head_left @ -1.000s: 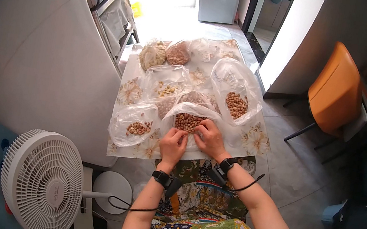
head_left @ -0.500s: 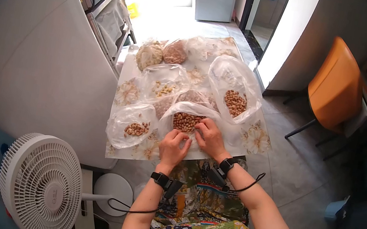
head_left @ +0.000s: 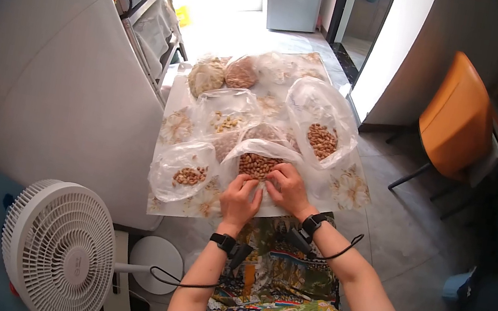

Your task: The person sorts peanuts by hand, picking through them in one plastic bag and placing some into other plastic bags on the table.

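Observation:
A clear plastic bag of brown nuts or beans [head_left: 256, 165] lies open at the table's near edge. My left hand [head_left: 240, 199] is at its front rim, fingers curled in; what they hold is too small to make out. Beside it, my right hand [head_left: 287, 188] reaches the bag's mouth with its fingertips pinched at the nuts. An open bag with fewer reddish pieces [head_left: 190, 176] is to the left, another open bag with brown ones [head_left: 322, 141] to the right. Behind lies a bag with pale yellow pieces [head_left: 225, 123].
Two full bags, one pale [head_left: 207, 76] and one reddish [head_left: 242, 72], stand at the back of the flowered tablecloth [head_left: 349, 187]. A white fan [head_left: 76, 264] is at the lower left, an orange chair [head_left: 456, 118] at the right, a fridge [head_left: 292, 1] beyond.
The whole view has shifted slightly, moving the table a little to the right in the picture. Both hands remain at the same bag, with only small finger movements.

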Demonstrator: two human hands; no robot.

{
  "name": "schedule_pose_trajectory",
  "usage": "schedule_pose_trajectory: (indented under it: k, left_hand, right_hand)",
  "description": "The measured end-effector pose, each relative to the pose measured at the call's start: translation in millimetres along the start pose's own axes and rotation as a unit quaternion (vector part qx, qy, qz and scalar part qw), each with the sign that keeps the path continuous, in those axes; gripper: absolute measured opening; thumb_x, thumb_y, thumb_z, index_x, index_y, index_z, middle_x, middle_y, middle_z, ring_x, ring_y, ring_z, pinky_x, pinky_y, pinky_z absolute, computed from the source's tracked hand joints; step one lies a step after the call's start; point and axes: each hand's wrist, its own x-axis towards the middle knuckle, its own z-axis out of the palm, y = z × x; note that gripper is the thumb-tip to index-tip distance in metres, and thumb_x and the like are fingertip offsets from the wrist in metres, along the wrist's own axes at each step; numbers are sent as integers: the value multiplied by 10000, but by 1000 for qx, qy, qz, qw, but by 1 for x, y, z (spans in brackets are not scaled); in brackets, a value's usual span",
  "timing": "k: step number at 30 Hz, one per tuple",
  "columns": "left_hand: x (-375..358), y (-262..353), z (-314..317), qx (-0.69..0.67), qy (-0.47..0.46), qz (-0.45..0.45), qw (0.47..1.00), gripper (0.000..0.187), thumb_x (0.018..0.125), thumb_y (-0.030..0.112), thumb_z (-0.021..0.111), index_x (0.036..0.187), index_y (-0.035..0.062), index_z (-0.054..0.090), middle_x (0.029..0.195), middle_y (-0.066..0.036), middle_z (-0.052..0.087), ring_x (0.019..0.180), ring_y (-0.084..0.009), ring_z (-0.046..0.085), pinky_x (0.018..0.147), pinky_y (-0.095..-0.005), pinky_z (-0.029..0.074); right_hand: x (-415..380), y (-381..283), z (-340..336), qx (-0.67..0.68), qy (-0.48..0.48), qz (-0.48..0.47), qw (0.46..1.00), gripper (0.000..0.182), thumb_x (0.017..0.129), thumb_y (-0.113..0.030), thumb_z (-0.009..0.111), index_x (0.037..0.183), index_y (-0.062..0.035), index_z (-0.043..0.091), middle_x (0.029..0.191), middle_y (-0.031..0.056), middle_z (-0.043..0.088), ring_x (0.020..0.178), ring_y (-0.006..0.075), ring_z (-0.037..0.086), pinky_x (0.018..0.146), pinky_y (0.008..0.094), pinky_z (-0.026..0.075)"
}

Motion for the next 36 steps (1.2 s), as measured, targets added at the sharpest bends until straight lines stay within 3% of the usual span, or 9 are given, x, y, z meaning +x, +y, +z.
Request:
schedule_pose_trajectory:
  k: [4,7,10,14,20,23,26,32,36]
  left_hand:
    - [1,2,-12,-45,-54,8,998,210,790,166,805,949,60,718,1041,-78,680,947,-314,668,793,-416,544]
    - [9,5,-28,-65,-91,66,992,233,771,157,815,947,52,706,1017,-80,685,1016,-321,640,873,-441,516]
    - [2,-5,-29,-8,-112,60,992,240,764,137,797,964,68,682,975,-48,680,1054,-308,618,984,-454,454]
    - [5,-11,-30,8,-94,113,989,182,804,80,751,950,75,643,953,-52,680,1020,-288,635,993,-445,450]
    - [10,-10,-27,35,-83,106,990,154,827,16,718,907,86,606,839,-52,667,867,-252,665,971,-421,460]
    - [17,-10,-29,29,-59,106,992,156,830,17,723,902,92,607,801,-48,660,810,-252,657,937,-409,452]
    - [19,-9,-33,33,-61,110,992,152,827,54,749,894,96,620,793,-47,658,800,-251,650,903,-401,440]
    - [14,-17,-37,20,-93,118,988,196,794,203,816,834,95,657,770,-32,644,791,-245,638,909,-406,424]
    - [19,-14,-40,22,-116,129,985,218,779,227,826,798,94,654,752,-29,629,781,-247,630,911,-406,425]
  right_hand:
    - [-3,1,-3,24,-4,-8,1000,178,791,-155,788,869,-47,671,1032,122,625,1003,311,616,876,416,511]
    - [-4,3,-7,24,-19,-42,999,223,782,-201,814,876,-54,674,1052,117,624,1031,316,612,907,430,501]
    - [-5,-5,-19,19,-49,-71,996,286,777,-237,834,927,-53,674,1093,117,622,1081,325,602,947,438,485]
    - [-13,-6,-35,-11,-95,-91,991,333,775,-217,828,1020,-57,669,1160,116,618,1135,335,586,994,432,464]
    - [-6,0,-36,-46,-81,-106,990,193,786,-42,710,964,-74,643,1055,86,661,1100,302,619,1008,429,457]
    - [-5,3,-33,-52,-105,-84,990,167,790,-23,688,936,-75,626,972,69,667,1027,278,642,984,407,465]
    - [-1,2,-33,-77,-113,-87,987,154,799,-62,707,933,-77,633,943,64,661,972,274,646,958,390,470]
    - [0,-5,-46,5,-125,-90,988,165,884,-229,752,946,-83,705,944,59,662,969,260,642,946,399,457]
    - [-5,10,-36,15,-129,-64,989,181,890,-258,764,946,-90,732,958,48,666,986,248,639,947,400,451]
